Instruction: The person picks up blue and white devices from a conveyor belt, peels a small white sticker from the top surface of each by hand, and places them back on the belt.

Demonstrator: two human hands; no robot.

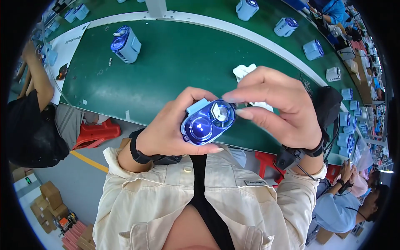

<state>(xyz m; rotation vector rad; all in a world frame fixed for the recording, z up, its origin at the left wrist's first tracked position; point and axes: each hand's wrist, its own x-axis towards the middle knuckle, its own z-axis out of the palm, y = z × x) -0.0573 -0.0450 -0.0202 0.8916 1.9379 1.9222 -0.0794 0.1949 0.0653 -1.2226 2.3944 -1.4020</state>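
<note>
My left hand (166,131) wraps round a light-blue plastic device with a glossy blue-violet top (201,127). The top faces up and carries a shiny dome, and beside it a round ringed opening with a small white piece (216,111) in it. Close to the ringed end is my right hand (281,106). Its thumb and forefinger are apart, with nothing visible between them; whether a fingertip touches the rim I cannot tell. Crumpled white tissue or cloth (243,71) lies partly hidden beneath the right hand. A similar device (126,45) stands on the green tabletop (175,62) farther left.
Beyond a curved white rail (233,30), more blue devices (313,50) stand spaced out. A small metal part (110,62) lies near the standing device. People work at left (33,108) and right (341,208). Red stools (98,133) and cardboard boxes (51,195) are on the floor.
</note>
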